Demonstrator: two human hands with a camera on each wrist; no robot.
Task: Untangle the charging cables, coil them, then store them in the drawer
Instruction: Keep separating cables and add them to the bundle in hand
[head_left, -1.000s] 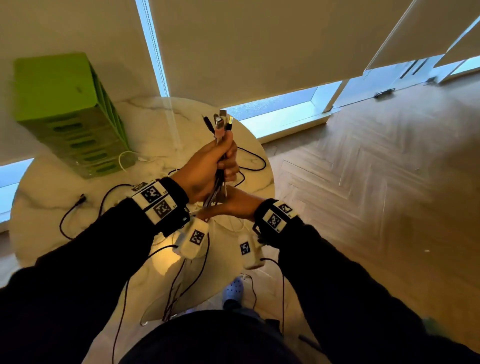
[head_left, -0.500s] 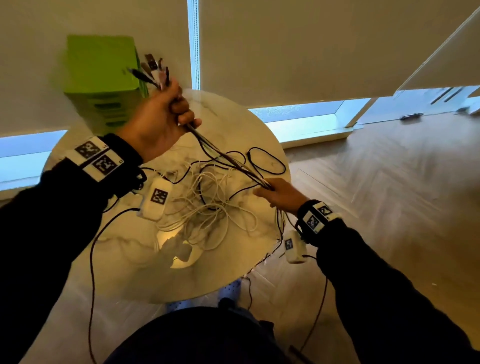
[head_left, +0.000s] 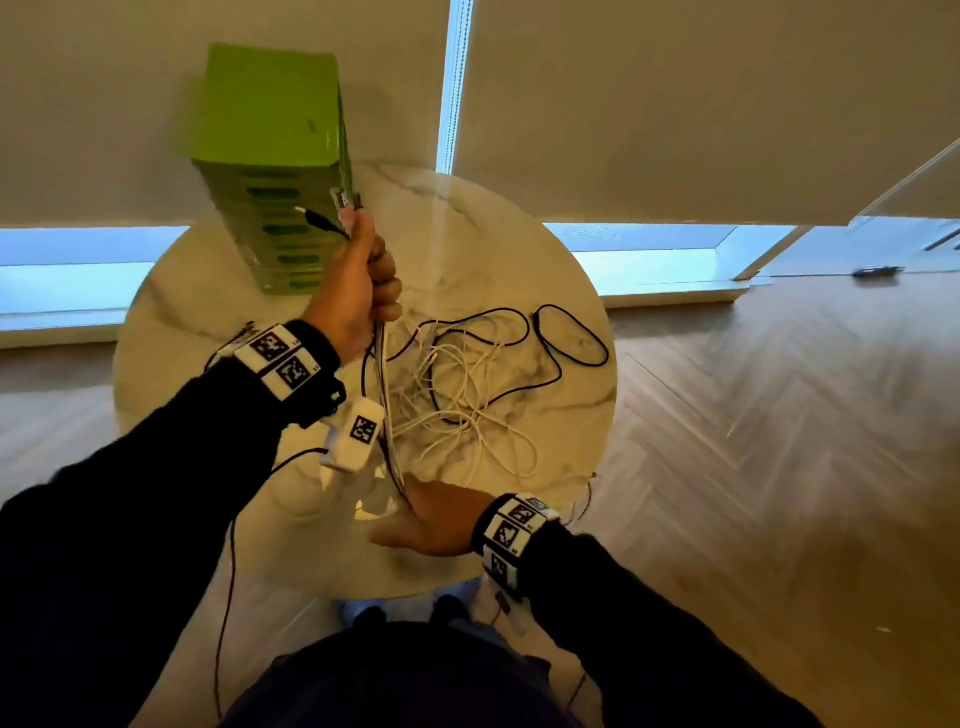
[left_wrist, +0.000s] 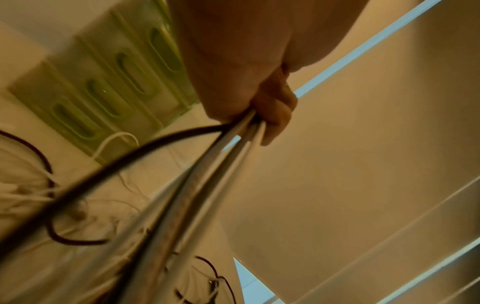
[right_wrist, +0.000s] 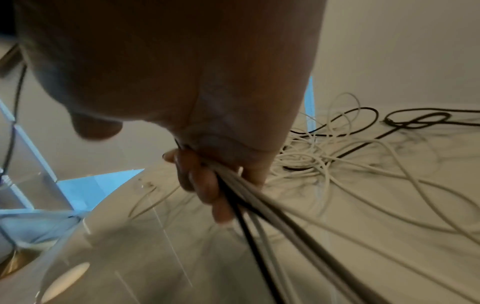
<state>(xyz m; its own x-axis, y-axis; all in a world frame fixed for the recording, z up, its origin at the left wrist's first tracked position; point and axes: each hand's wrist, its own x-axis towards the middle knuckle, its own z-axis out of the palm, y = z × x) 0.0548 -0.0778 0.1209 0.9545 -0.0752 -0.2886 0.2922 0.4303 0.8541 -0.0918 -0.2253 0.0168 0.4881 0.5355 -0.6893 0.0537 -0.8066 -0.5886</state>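
Observation:
My left hand (head_left: 358, 280) is raised above the round marble table (head_left: 524, 249) and grips a bundle of charging cables (head_left: 385, 384) near their plug ends (head_left: 332, 210), which stick up past my thumb. The bundle runs taut down to my right hand (head_left: 431, 514) at the table's near edge, where my fingers (right_wrist: 205, 185) curl round the black and white strands (right_wrist: 259, 207). The loose remainder lies as a tangled pile of white and black cables (head_left: 467, 384) on the tabletop. A green drawer unit (head_left: 275, 156) stands at the table's back left, also seen blurred (left_wrist: 109, 86).
Roller blinds and a low window sill run behind the table. Wooden floor (head_left: 779, 467) spreads to the right. Thin sensor wires hang from both wrist cameras. My shoes (head_left: 363, 608) show under the table's near edge.
My left hand has swung from the upper left toward the centre, in front of the drawer unit. My right hand slid along the bundle toward me to the table's near edge, straightening it.

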